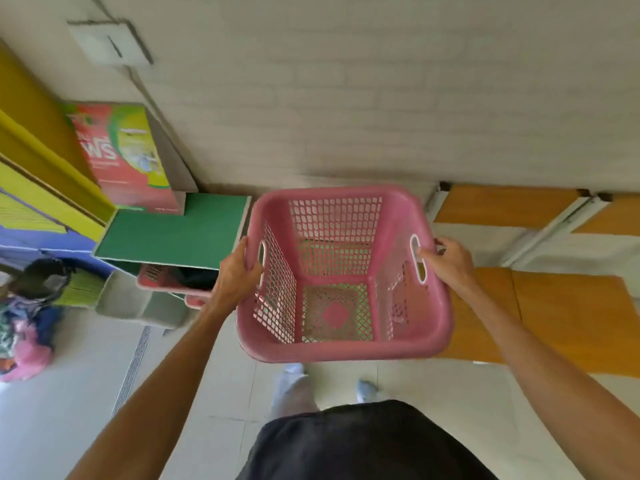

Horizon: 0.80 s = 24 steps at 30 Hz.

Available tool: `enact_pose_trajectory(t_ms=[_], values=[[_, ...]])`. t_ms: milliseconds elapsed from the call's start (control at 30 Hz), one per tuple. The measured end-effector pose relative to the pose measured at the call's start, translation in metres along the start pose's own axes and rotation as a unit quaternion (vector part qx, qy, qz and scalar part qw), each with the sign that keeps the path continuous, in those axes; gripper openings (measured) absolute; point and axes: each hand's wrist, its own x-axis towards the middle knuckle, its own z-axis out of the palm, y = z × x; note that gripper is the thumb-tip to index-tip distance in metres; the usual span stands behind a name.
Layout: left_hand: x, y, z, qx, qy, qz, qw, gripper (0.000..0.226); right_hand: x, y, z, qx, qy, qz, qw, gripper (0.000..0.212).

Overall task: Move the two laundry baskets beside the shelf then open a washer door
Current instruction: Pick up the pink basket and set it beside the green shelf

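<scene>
I hold an empty pink laundry basket off the floor in front of me, near the white wall. My left hand grips its left handle slot and my right hand grips its right handle slot. A second pink basket with dark clothes in it sits on the floor to the left, partly hidden under the green shelf top. No washer is in view.
A red and green detergent box stands on the shelf against the wall. Yellow and blue panels fill the far left. A pile of clothes lies at the left edge. Orange seats stand to the right. A floor drain runs along the tiles.
</scene>
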Motion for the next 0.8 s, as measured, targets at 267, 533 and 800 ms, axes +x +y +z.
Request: enact_pose_trajectory(t_ms=[267,533,800], values=[[0.069,-0.006,0.004,0.044,-0.042,0.075,0.995,0.061,0.002,0.007,0.037,0.022,0.015,0.055,0.998,0.045],[0.113,-0.052,0.056,0.143,-0.047,0.034,0.988,0.055,0.041,0.015,0.077,-0.028,0.000,0.078,0.997,0.038],[0.149,-0.085,0.129,0.165,-0.080,-0.029,0.983,0.055,0.101,0.069,0.146,-0.108,-0.041,0.101,0.988,0.038]])
